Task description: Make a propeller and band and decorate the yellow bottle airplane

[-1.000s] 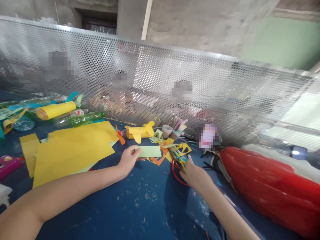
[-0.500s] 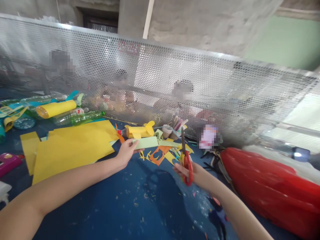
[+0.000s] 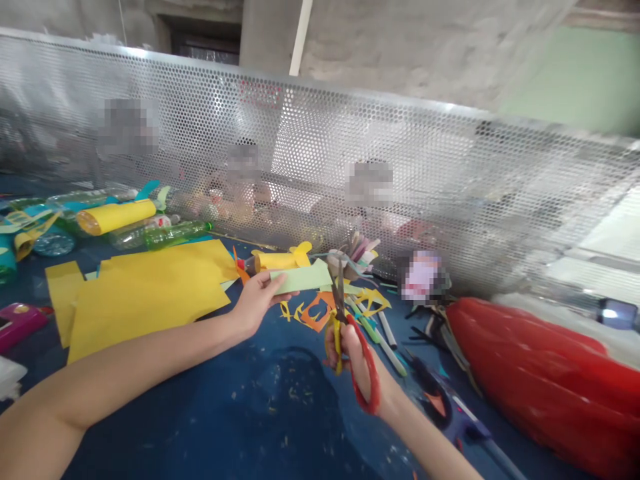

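green strip (image 3: 301, 279) in left grip (image 3: 256, 303) — scissors (image 3: 342, 308) at its end

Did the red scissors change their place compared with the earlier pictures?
Yes. The right hand has lifted the scissors off the table and carried them left, blades now beside the orange cut-out, near the green strip.

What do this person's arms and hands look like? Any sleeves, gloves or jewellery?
The left arm and right arm are bare, no sleeves in sight. The left hand and right hand wear no gloves; no watch, bracelet or ring shows.
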`<action>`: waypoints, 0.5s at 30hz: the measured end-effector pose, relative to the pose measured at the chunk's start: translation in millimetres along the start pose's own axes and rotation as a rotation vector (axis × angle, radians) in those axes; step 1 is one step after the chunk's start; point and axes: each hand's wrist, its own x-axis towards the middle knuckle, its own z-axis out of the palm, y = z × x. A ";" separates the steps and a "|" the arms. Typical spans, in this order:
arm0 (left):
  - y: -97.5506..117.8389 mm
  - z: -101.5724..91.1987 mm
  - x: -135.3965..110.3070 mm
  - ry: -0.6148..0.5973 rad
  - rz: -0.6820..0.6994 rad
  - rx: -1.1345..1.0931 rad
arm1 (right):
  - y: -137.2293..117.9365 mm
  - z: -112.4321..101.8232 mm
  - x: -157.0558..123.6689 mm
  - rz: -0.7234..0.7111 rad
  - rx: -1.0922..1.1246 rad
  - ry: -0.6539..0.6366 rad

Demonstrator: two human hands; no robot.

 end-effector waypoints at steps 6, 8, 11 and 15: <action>-6.6 5.9 -15.2 -0.159 0.018 0.137 | 9.0 -9.7 17.6 -0.076 0.247 0.305; -7.8 7.3 -18.8 -0.189 0.001 0.165 | 15.2 -15.3 23.9 -0.124 0.321 0.347; -8.9 7.0 -20.8 -0.207 -0.026 0.188 | 21.8 -20.0 29.1 -0.118 0.405 0.315; -11.8 2.0 -16.4 -0.196 -0.016 0.273 | 27.3 -21.9 33.0 -0.133 0.361 0.326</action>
